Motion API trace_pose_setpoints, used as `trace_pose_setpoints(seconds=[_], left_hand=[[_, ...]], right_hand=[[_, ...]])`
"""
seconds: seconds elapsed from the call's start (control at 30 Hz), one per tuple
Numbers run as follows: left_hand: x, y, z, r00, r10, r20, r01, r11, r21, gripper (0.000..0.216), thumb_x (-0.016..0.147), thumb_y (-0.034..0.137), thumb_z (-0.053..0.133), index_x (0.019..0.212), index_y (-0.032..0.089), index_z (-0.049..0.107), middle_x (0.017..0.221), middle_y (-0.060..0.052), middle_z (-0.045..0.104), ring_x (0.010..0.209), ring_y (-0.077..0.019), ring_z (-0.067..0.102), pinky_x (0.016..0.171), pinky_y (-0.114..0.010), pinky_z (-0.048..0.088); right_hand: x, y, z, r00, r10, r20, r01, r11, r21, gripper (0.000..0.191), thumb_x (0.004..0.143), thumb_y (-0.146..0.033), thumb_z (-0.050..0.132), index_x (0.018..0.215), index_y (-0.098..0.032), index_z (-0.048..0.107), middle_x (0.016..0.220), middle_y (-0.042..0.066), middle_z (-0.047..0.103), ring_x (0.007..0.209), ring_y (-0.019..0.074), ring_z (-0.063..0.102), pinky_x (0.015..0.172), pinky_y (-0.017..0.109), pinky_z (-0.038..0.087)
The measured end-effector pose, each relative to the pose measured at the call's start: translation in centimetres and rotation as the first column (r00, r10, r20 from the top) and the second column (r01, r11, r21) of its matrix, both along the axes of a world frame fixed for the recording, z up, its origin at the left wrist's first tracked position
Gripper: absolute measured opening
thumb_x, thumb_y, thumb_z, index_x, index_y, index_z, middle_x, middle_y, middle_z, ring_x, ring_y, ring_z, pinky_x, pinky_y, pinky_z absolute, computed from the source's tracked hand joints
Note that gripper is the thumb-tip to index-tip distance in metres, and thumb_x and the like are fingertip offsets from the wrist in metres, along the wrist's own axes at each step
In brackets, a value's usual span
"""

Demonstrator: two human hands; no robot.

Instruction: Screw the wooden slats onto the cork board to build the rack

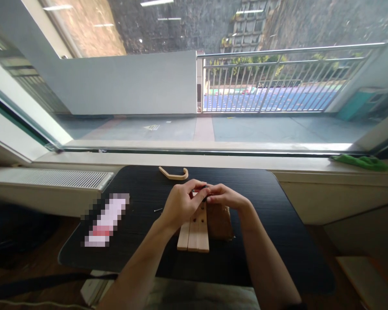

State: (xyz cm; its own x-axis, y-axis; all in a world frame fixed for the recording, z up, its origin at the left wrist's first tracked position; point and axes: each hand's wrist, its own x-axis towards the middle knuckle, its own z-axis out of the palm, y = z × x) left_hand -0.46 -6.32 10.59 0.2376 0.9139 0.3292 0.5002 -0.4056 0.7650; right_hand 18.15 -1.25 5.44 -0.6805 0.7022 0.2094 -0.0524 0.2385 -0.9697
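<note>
Over the far end of some pale wooden slats point(194, 241), my two hands meet with fingertips close together. Thumb and fingers of my left hand point(184, 202) are closed in a pinch on a small dark piece point(205, 187), whose kind I cannot make out. My right hand point(228, 196) comes from the other side, its fingers also closed at that dark piece. The slats lie side by side with several round holes below my fingers; their far ends are hidden by my hands. A rough brown block point(220, 224) lies against the slats' right side, under my right hand.
A curved wooden hook-shaped piece point(174, 175) lies near the far edge of the black table point(265, 241). A small metal screw-like piece point(158, 210) rests left of my left hand. A blurred pinkish sheet point(108, 221) lies at left. Beyond are a windowsill point(194, 159) and green cloth point(358, 162).
</note>
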Motion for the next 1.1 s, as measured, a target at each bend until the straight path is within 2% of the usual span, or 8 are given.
trace_pose_setpoints(seconds=[0.13,0.33,0.53,0.7,1.0,1.1], left_hand=[[0.0,0.2,-0.1,1.0,-0.007,0.017,0.007,1.0,-0.023,0.022,0.088,0.033,0.063,0.1,0.02,0.075,0.072,-0.001,0.074,0.053,-0.0102,0.056,0.051,-0.021,0.044],[-0.2,0.6,-0.6,0.999,-0.002,0.048,0.004,0.999,-0.044,0.023,0.087,0.033,0.064,0.101,0.019,0.075,0.073,-0.001,0.073,0.054,-0.0095,0.055,0.052,-0.02,0.043],[-0.1,0.6,-1.0,0.997,-0.006,0.082,0.011,0.999,-0.053,0.024,0.086,0.034,0.065,0.101,0.018,0.074,0.069,0.0,0.07,0.049,-0.0074,0.048,0.048,-0.019,0.038],[0.4,0.5,-1.0,0.994,-0.029,0.101,0.035,0.998,-0.061,0.027,0.087,0.034,0.064,0.102,0.016,0.074,0.066,-0.001,0.068,0.047,-0.0067,0.043,0.046,-0.018,0.035],[0.4,0.2,-1.2,0.99,-0.054,0.131,0.069,0.991,-0.114,0.031,0.091,0.037,0.058,0.107,0.015,0.073,0.078,-0.006,0.073,0.058,-0.0113,0.056,0.053,-0.021,0.041],[0.4,0.2,-1.2,0.987,-0.07,0.146,0.094,0.983,-0.16,0.035,0.092,0.04,0.055,0.109,0.015,0.073,0.075,-0.005,0.071,0.053,-0.0096,0.052,0.049,-0.02,0.039]], right_hand=[[-0.1,1.1,-0.1,0.998,0.067,-0.018,-0.068,0.996,-0.054,0.04,0.073,-0.055,0.074,0.087,-0.017,0.08,0.082,0.005,0.071,0.09,0.0241,0.067,0.082,0.037,0.054],[-0.2,1.7,-0.7,0.989,0.143,-0.034,-0.146,0.981,-0.125,0.041,0.072,-0.054,0.076,0.089,-0.016,0.079,0.098,0.008,0.073,0.101,0.0264,0.066,0.09,0.04,0.051],[0.0,1.8,-1.6,0.984,0.152,-0.093,-0.168,0.967,-0.194,0.035,0.075,-0.048,0.076,0.09,-0.016,0.079,0.096,0.006,0.073,0.095,0.0226,0.065,0.088,0.037,0.05],[-0.2,1.8,-2.7,0.978,0.138,-0.159,-0.175,0.954,-0.245,0.035,0.07,-0.047,0.081,0.085,-0.015,0.076,0.088,0.003,0.07,0.083,0.017,0.063,0.085,0.033,0.049],[-0.2,1.9,-3.5,0.968,0.126,-0.219,-0.193,0.928,-0.32,0.028,0.068,-0.036,0.085,0.084,-0.015,0.074,0.095,0.003,0.069,0.086,0.0152,0.062,0.084,0.029,0.047],[-0.3,1.9,-3.7,0.968,0.119,-0.22,-0.191,0.919,-0.344,0.029,0.067,-0.035,0.086,0.082,-0.015,0.072,0.091,0.001,0.068,0.083,0.0139,0.061,0.082,0.028,0.047]])
